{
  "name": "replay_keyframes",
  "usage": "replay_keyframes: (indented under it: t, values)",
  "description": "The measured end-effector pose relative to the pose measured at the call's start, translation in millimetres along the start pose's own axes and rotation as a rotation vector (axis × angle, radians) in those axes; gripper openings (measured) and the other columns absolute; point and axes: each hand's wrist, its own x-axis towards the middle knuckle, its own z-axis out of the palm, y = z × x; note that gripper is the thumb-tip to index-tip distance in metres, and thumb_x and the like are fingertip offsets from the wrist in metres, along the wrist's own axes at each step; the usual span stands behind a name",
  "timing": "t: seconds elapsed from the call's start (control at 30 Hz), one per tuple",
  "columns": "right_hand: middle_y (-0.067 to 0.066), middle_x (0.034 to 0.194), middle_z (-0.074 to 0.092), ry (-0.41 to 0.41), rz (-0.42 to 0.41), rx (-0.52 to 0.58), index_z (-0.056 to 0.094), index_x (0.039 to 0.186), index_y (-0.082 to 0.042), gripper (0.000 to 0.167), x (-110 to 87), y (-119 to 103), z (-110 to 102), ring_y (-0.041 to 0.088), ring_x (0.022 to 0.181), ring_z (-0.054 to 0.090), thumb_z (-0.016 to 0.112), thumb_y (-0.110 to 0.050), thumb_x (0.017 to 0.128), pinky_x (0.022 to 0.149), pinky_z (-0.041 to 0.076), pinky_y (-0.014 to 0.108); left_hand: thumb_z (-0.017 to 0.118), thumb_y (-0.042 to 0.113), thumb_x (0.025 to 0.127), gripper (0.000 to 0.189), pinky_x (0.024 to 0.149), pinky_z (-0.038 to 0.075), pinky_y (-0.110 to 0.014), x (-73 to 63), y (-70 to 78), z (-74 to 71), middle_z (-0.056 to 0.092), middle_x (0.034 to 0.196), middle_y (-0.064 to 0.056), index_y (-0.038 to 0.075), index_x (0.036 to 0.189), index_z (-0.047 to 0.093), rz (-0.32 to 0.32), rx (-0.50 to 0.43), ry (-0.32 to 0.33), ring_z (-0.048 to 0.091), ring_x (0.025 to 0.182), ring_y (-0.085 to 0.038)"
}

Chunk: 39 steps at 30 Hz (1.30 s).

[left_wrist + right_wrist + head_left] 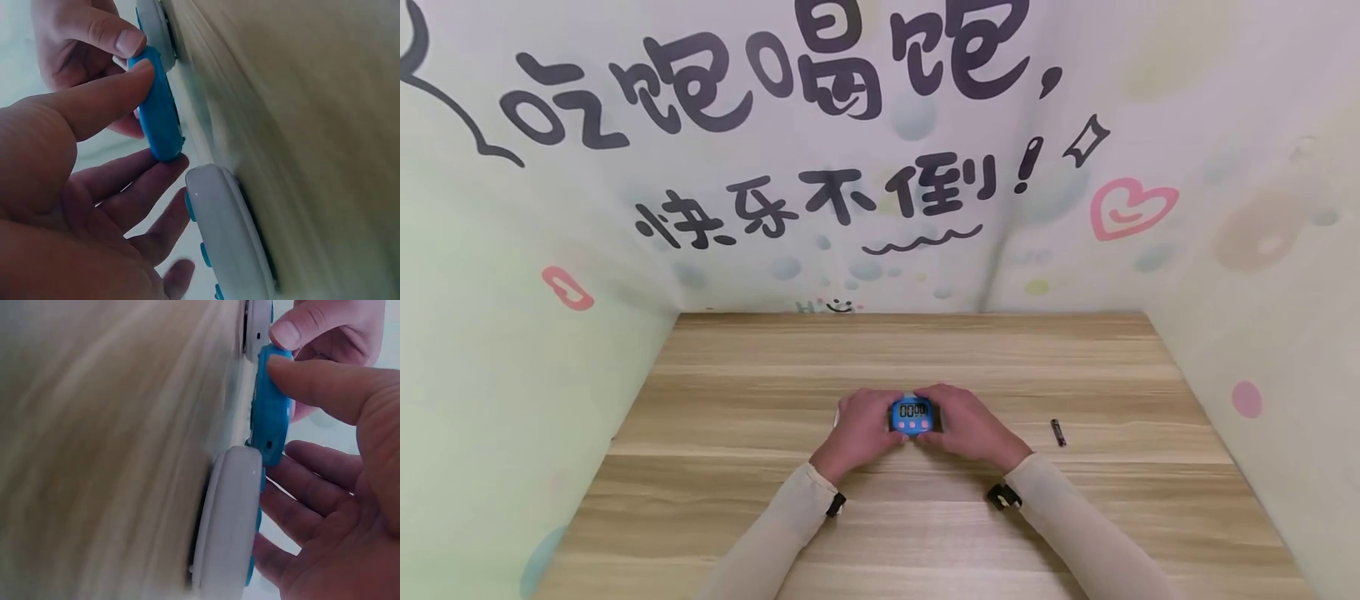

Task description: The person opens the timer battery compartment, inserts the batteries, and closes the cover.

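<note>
Both hands pinch a small blue digital timer (pixel 912 414) between thumbs and fingers, one hand at each side. Its screen shows digits, with a row of pink buttons below. My left hand (pixel 867 425) holds its left edge and my right hand (pixel 968 423) its right edge. Seen edge-on in the left wrist view, the blue timer (pixel 159 112) is held just off the wood. A white device with blue buttons (pixel 228 234) stands close by the left fingers. Another white device (pixel 228 525) sits beside the right fingers; in the head view the hands mostly hide both.
A small dark cylinder, like a battery (pixel 1057 432), lies on the wooden table (pixel 925 533) right of the right hand. Printed walls (pixel 850 275) enclose the table at the back and both sides. Black straps (pixel 1003 497) are at the wrists.
</note>
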Motion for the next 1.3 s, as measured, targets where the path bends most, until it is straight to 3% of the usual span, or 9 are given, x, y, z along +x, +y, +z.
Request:
replay_keyframes:
  t: [0.23,0.43,0.6,0.77,0.97,1.2,1.3]
  values:
    - [0.012,0.140,0.069,-0.056,0.051,-0.053,0.061,0.145,-0.004,0.073,0.8,4.0,2.8,0.031,0.129,0.065,0.092,-0.029,0.084,0.113,0.052,0.049,0.091,0.029,0.084,0.060,0.118,0.025,-0.074,1.5,2.3,3.3,0.074,0.133,-0.005,0.012,0.137,0.069,-0.073,0.066,-0.070,0.062,0.127,-0.031]
    - [0.012,0.140,0.069,-0.065,0.062,-0.075,0.061,0.145,-0.004,0.073,-0.6,3.9,1.5,0.032,0.128,0.065,0.092,-0.029,0.084,0.113,0.052,0.050,0.090,0.032,0.086,0.061,0.121,0.023,-0.072,3.1,3.8,6.1,0.072,0.136,-0.004,0.014,0.140,0.067,-0.112,0.068,-0.098,0.062,0.129,-0.029]
    - [0.012,0.140,0.068,-0.072,0.071,-0.081,0.061,0.145,-0.003,0.073,-2.0,3.4,0.7,0.033,0.129,0.064,0.091,-0.031,0.085,0.113,0.052,0.051,0.091,0.033,0.085,0.064,0.121,0.023,-0.073,3.7,3.8,6.0,0.072,0.136,-0.005,0.014,0.141,0.065,-0.104,0.046,-0.100,0.062,0.129,-0.031]
    - [0.010,0.138,0.069,-0.052,0.033,-0.082,0.062,0.144,-0.006,0.066,2.0,-2.5,1.5,0.028,0.126,0.065,0.083,-0.041,0.092,0.110,0.054,0.048,0.091,0.039,0.082,0.069,0.120,0.025,-0.073,1.8,-5.2,2.7,0.071,0.139,-0.004,0.016,0.142,0.065,-0.083,0.008,-0.038,0.063,0.130,-0.031]
    - [0.008,0.139,0.068,-0.040,-0.008,-0.067,0.063,0.144,-0.008,0.065,14.8,-17.3,9.1,0.026,0.128,0.064,0.078,-0.047,0.095,0.111,0.054,0.046,0.091,0.035,0.082,0.067,0.117,0.031,-0.065,-8.6,-20.9,-14.6,0.070,0.141,-0.005,0.016,0.141,0.065,-0.113,-0.061,0.011,0.063,0.133,-0.028]
    - [0.009,0.137,0.070,-0.058,-0.054,-0.073,0.064,0.142,-0.006,0.063,29.6,-32.9,23.0,0.026,0.127,0.065,0.078,-0.046,0.095,0.111,0.054,0.045,0.094,0.037,0.078,0.071,0.095,0.043,-0.053,-24.1,-40.5,-29.8,0.070,0.140,-0.006,0.017,0.140,0.067,-0.167,-0.043,0.027,0.065,0.122,-0.026]
    - [0.009,0.133,0.072,-0.060,-0.084,-0.094,0.065,0.139,-0.005,0.061,36.1,-37.2,30.0,0.025,0.123,0.067,0.079,-0.044,0.094,0.110,0.055,0.044,0.096,0.034,0.074,0.075,0.093,0.045,-0.053,-29.6,-46.7,-32.1,0.069,0.137,-0.009,0.014,0.140,0.067,-0.182,-0.057,0.037,0.064,0.121,-0.028]
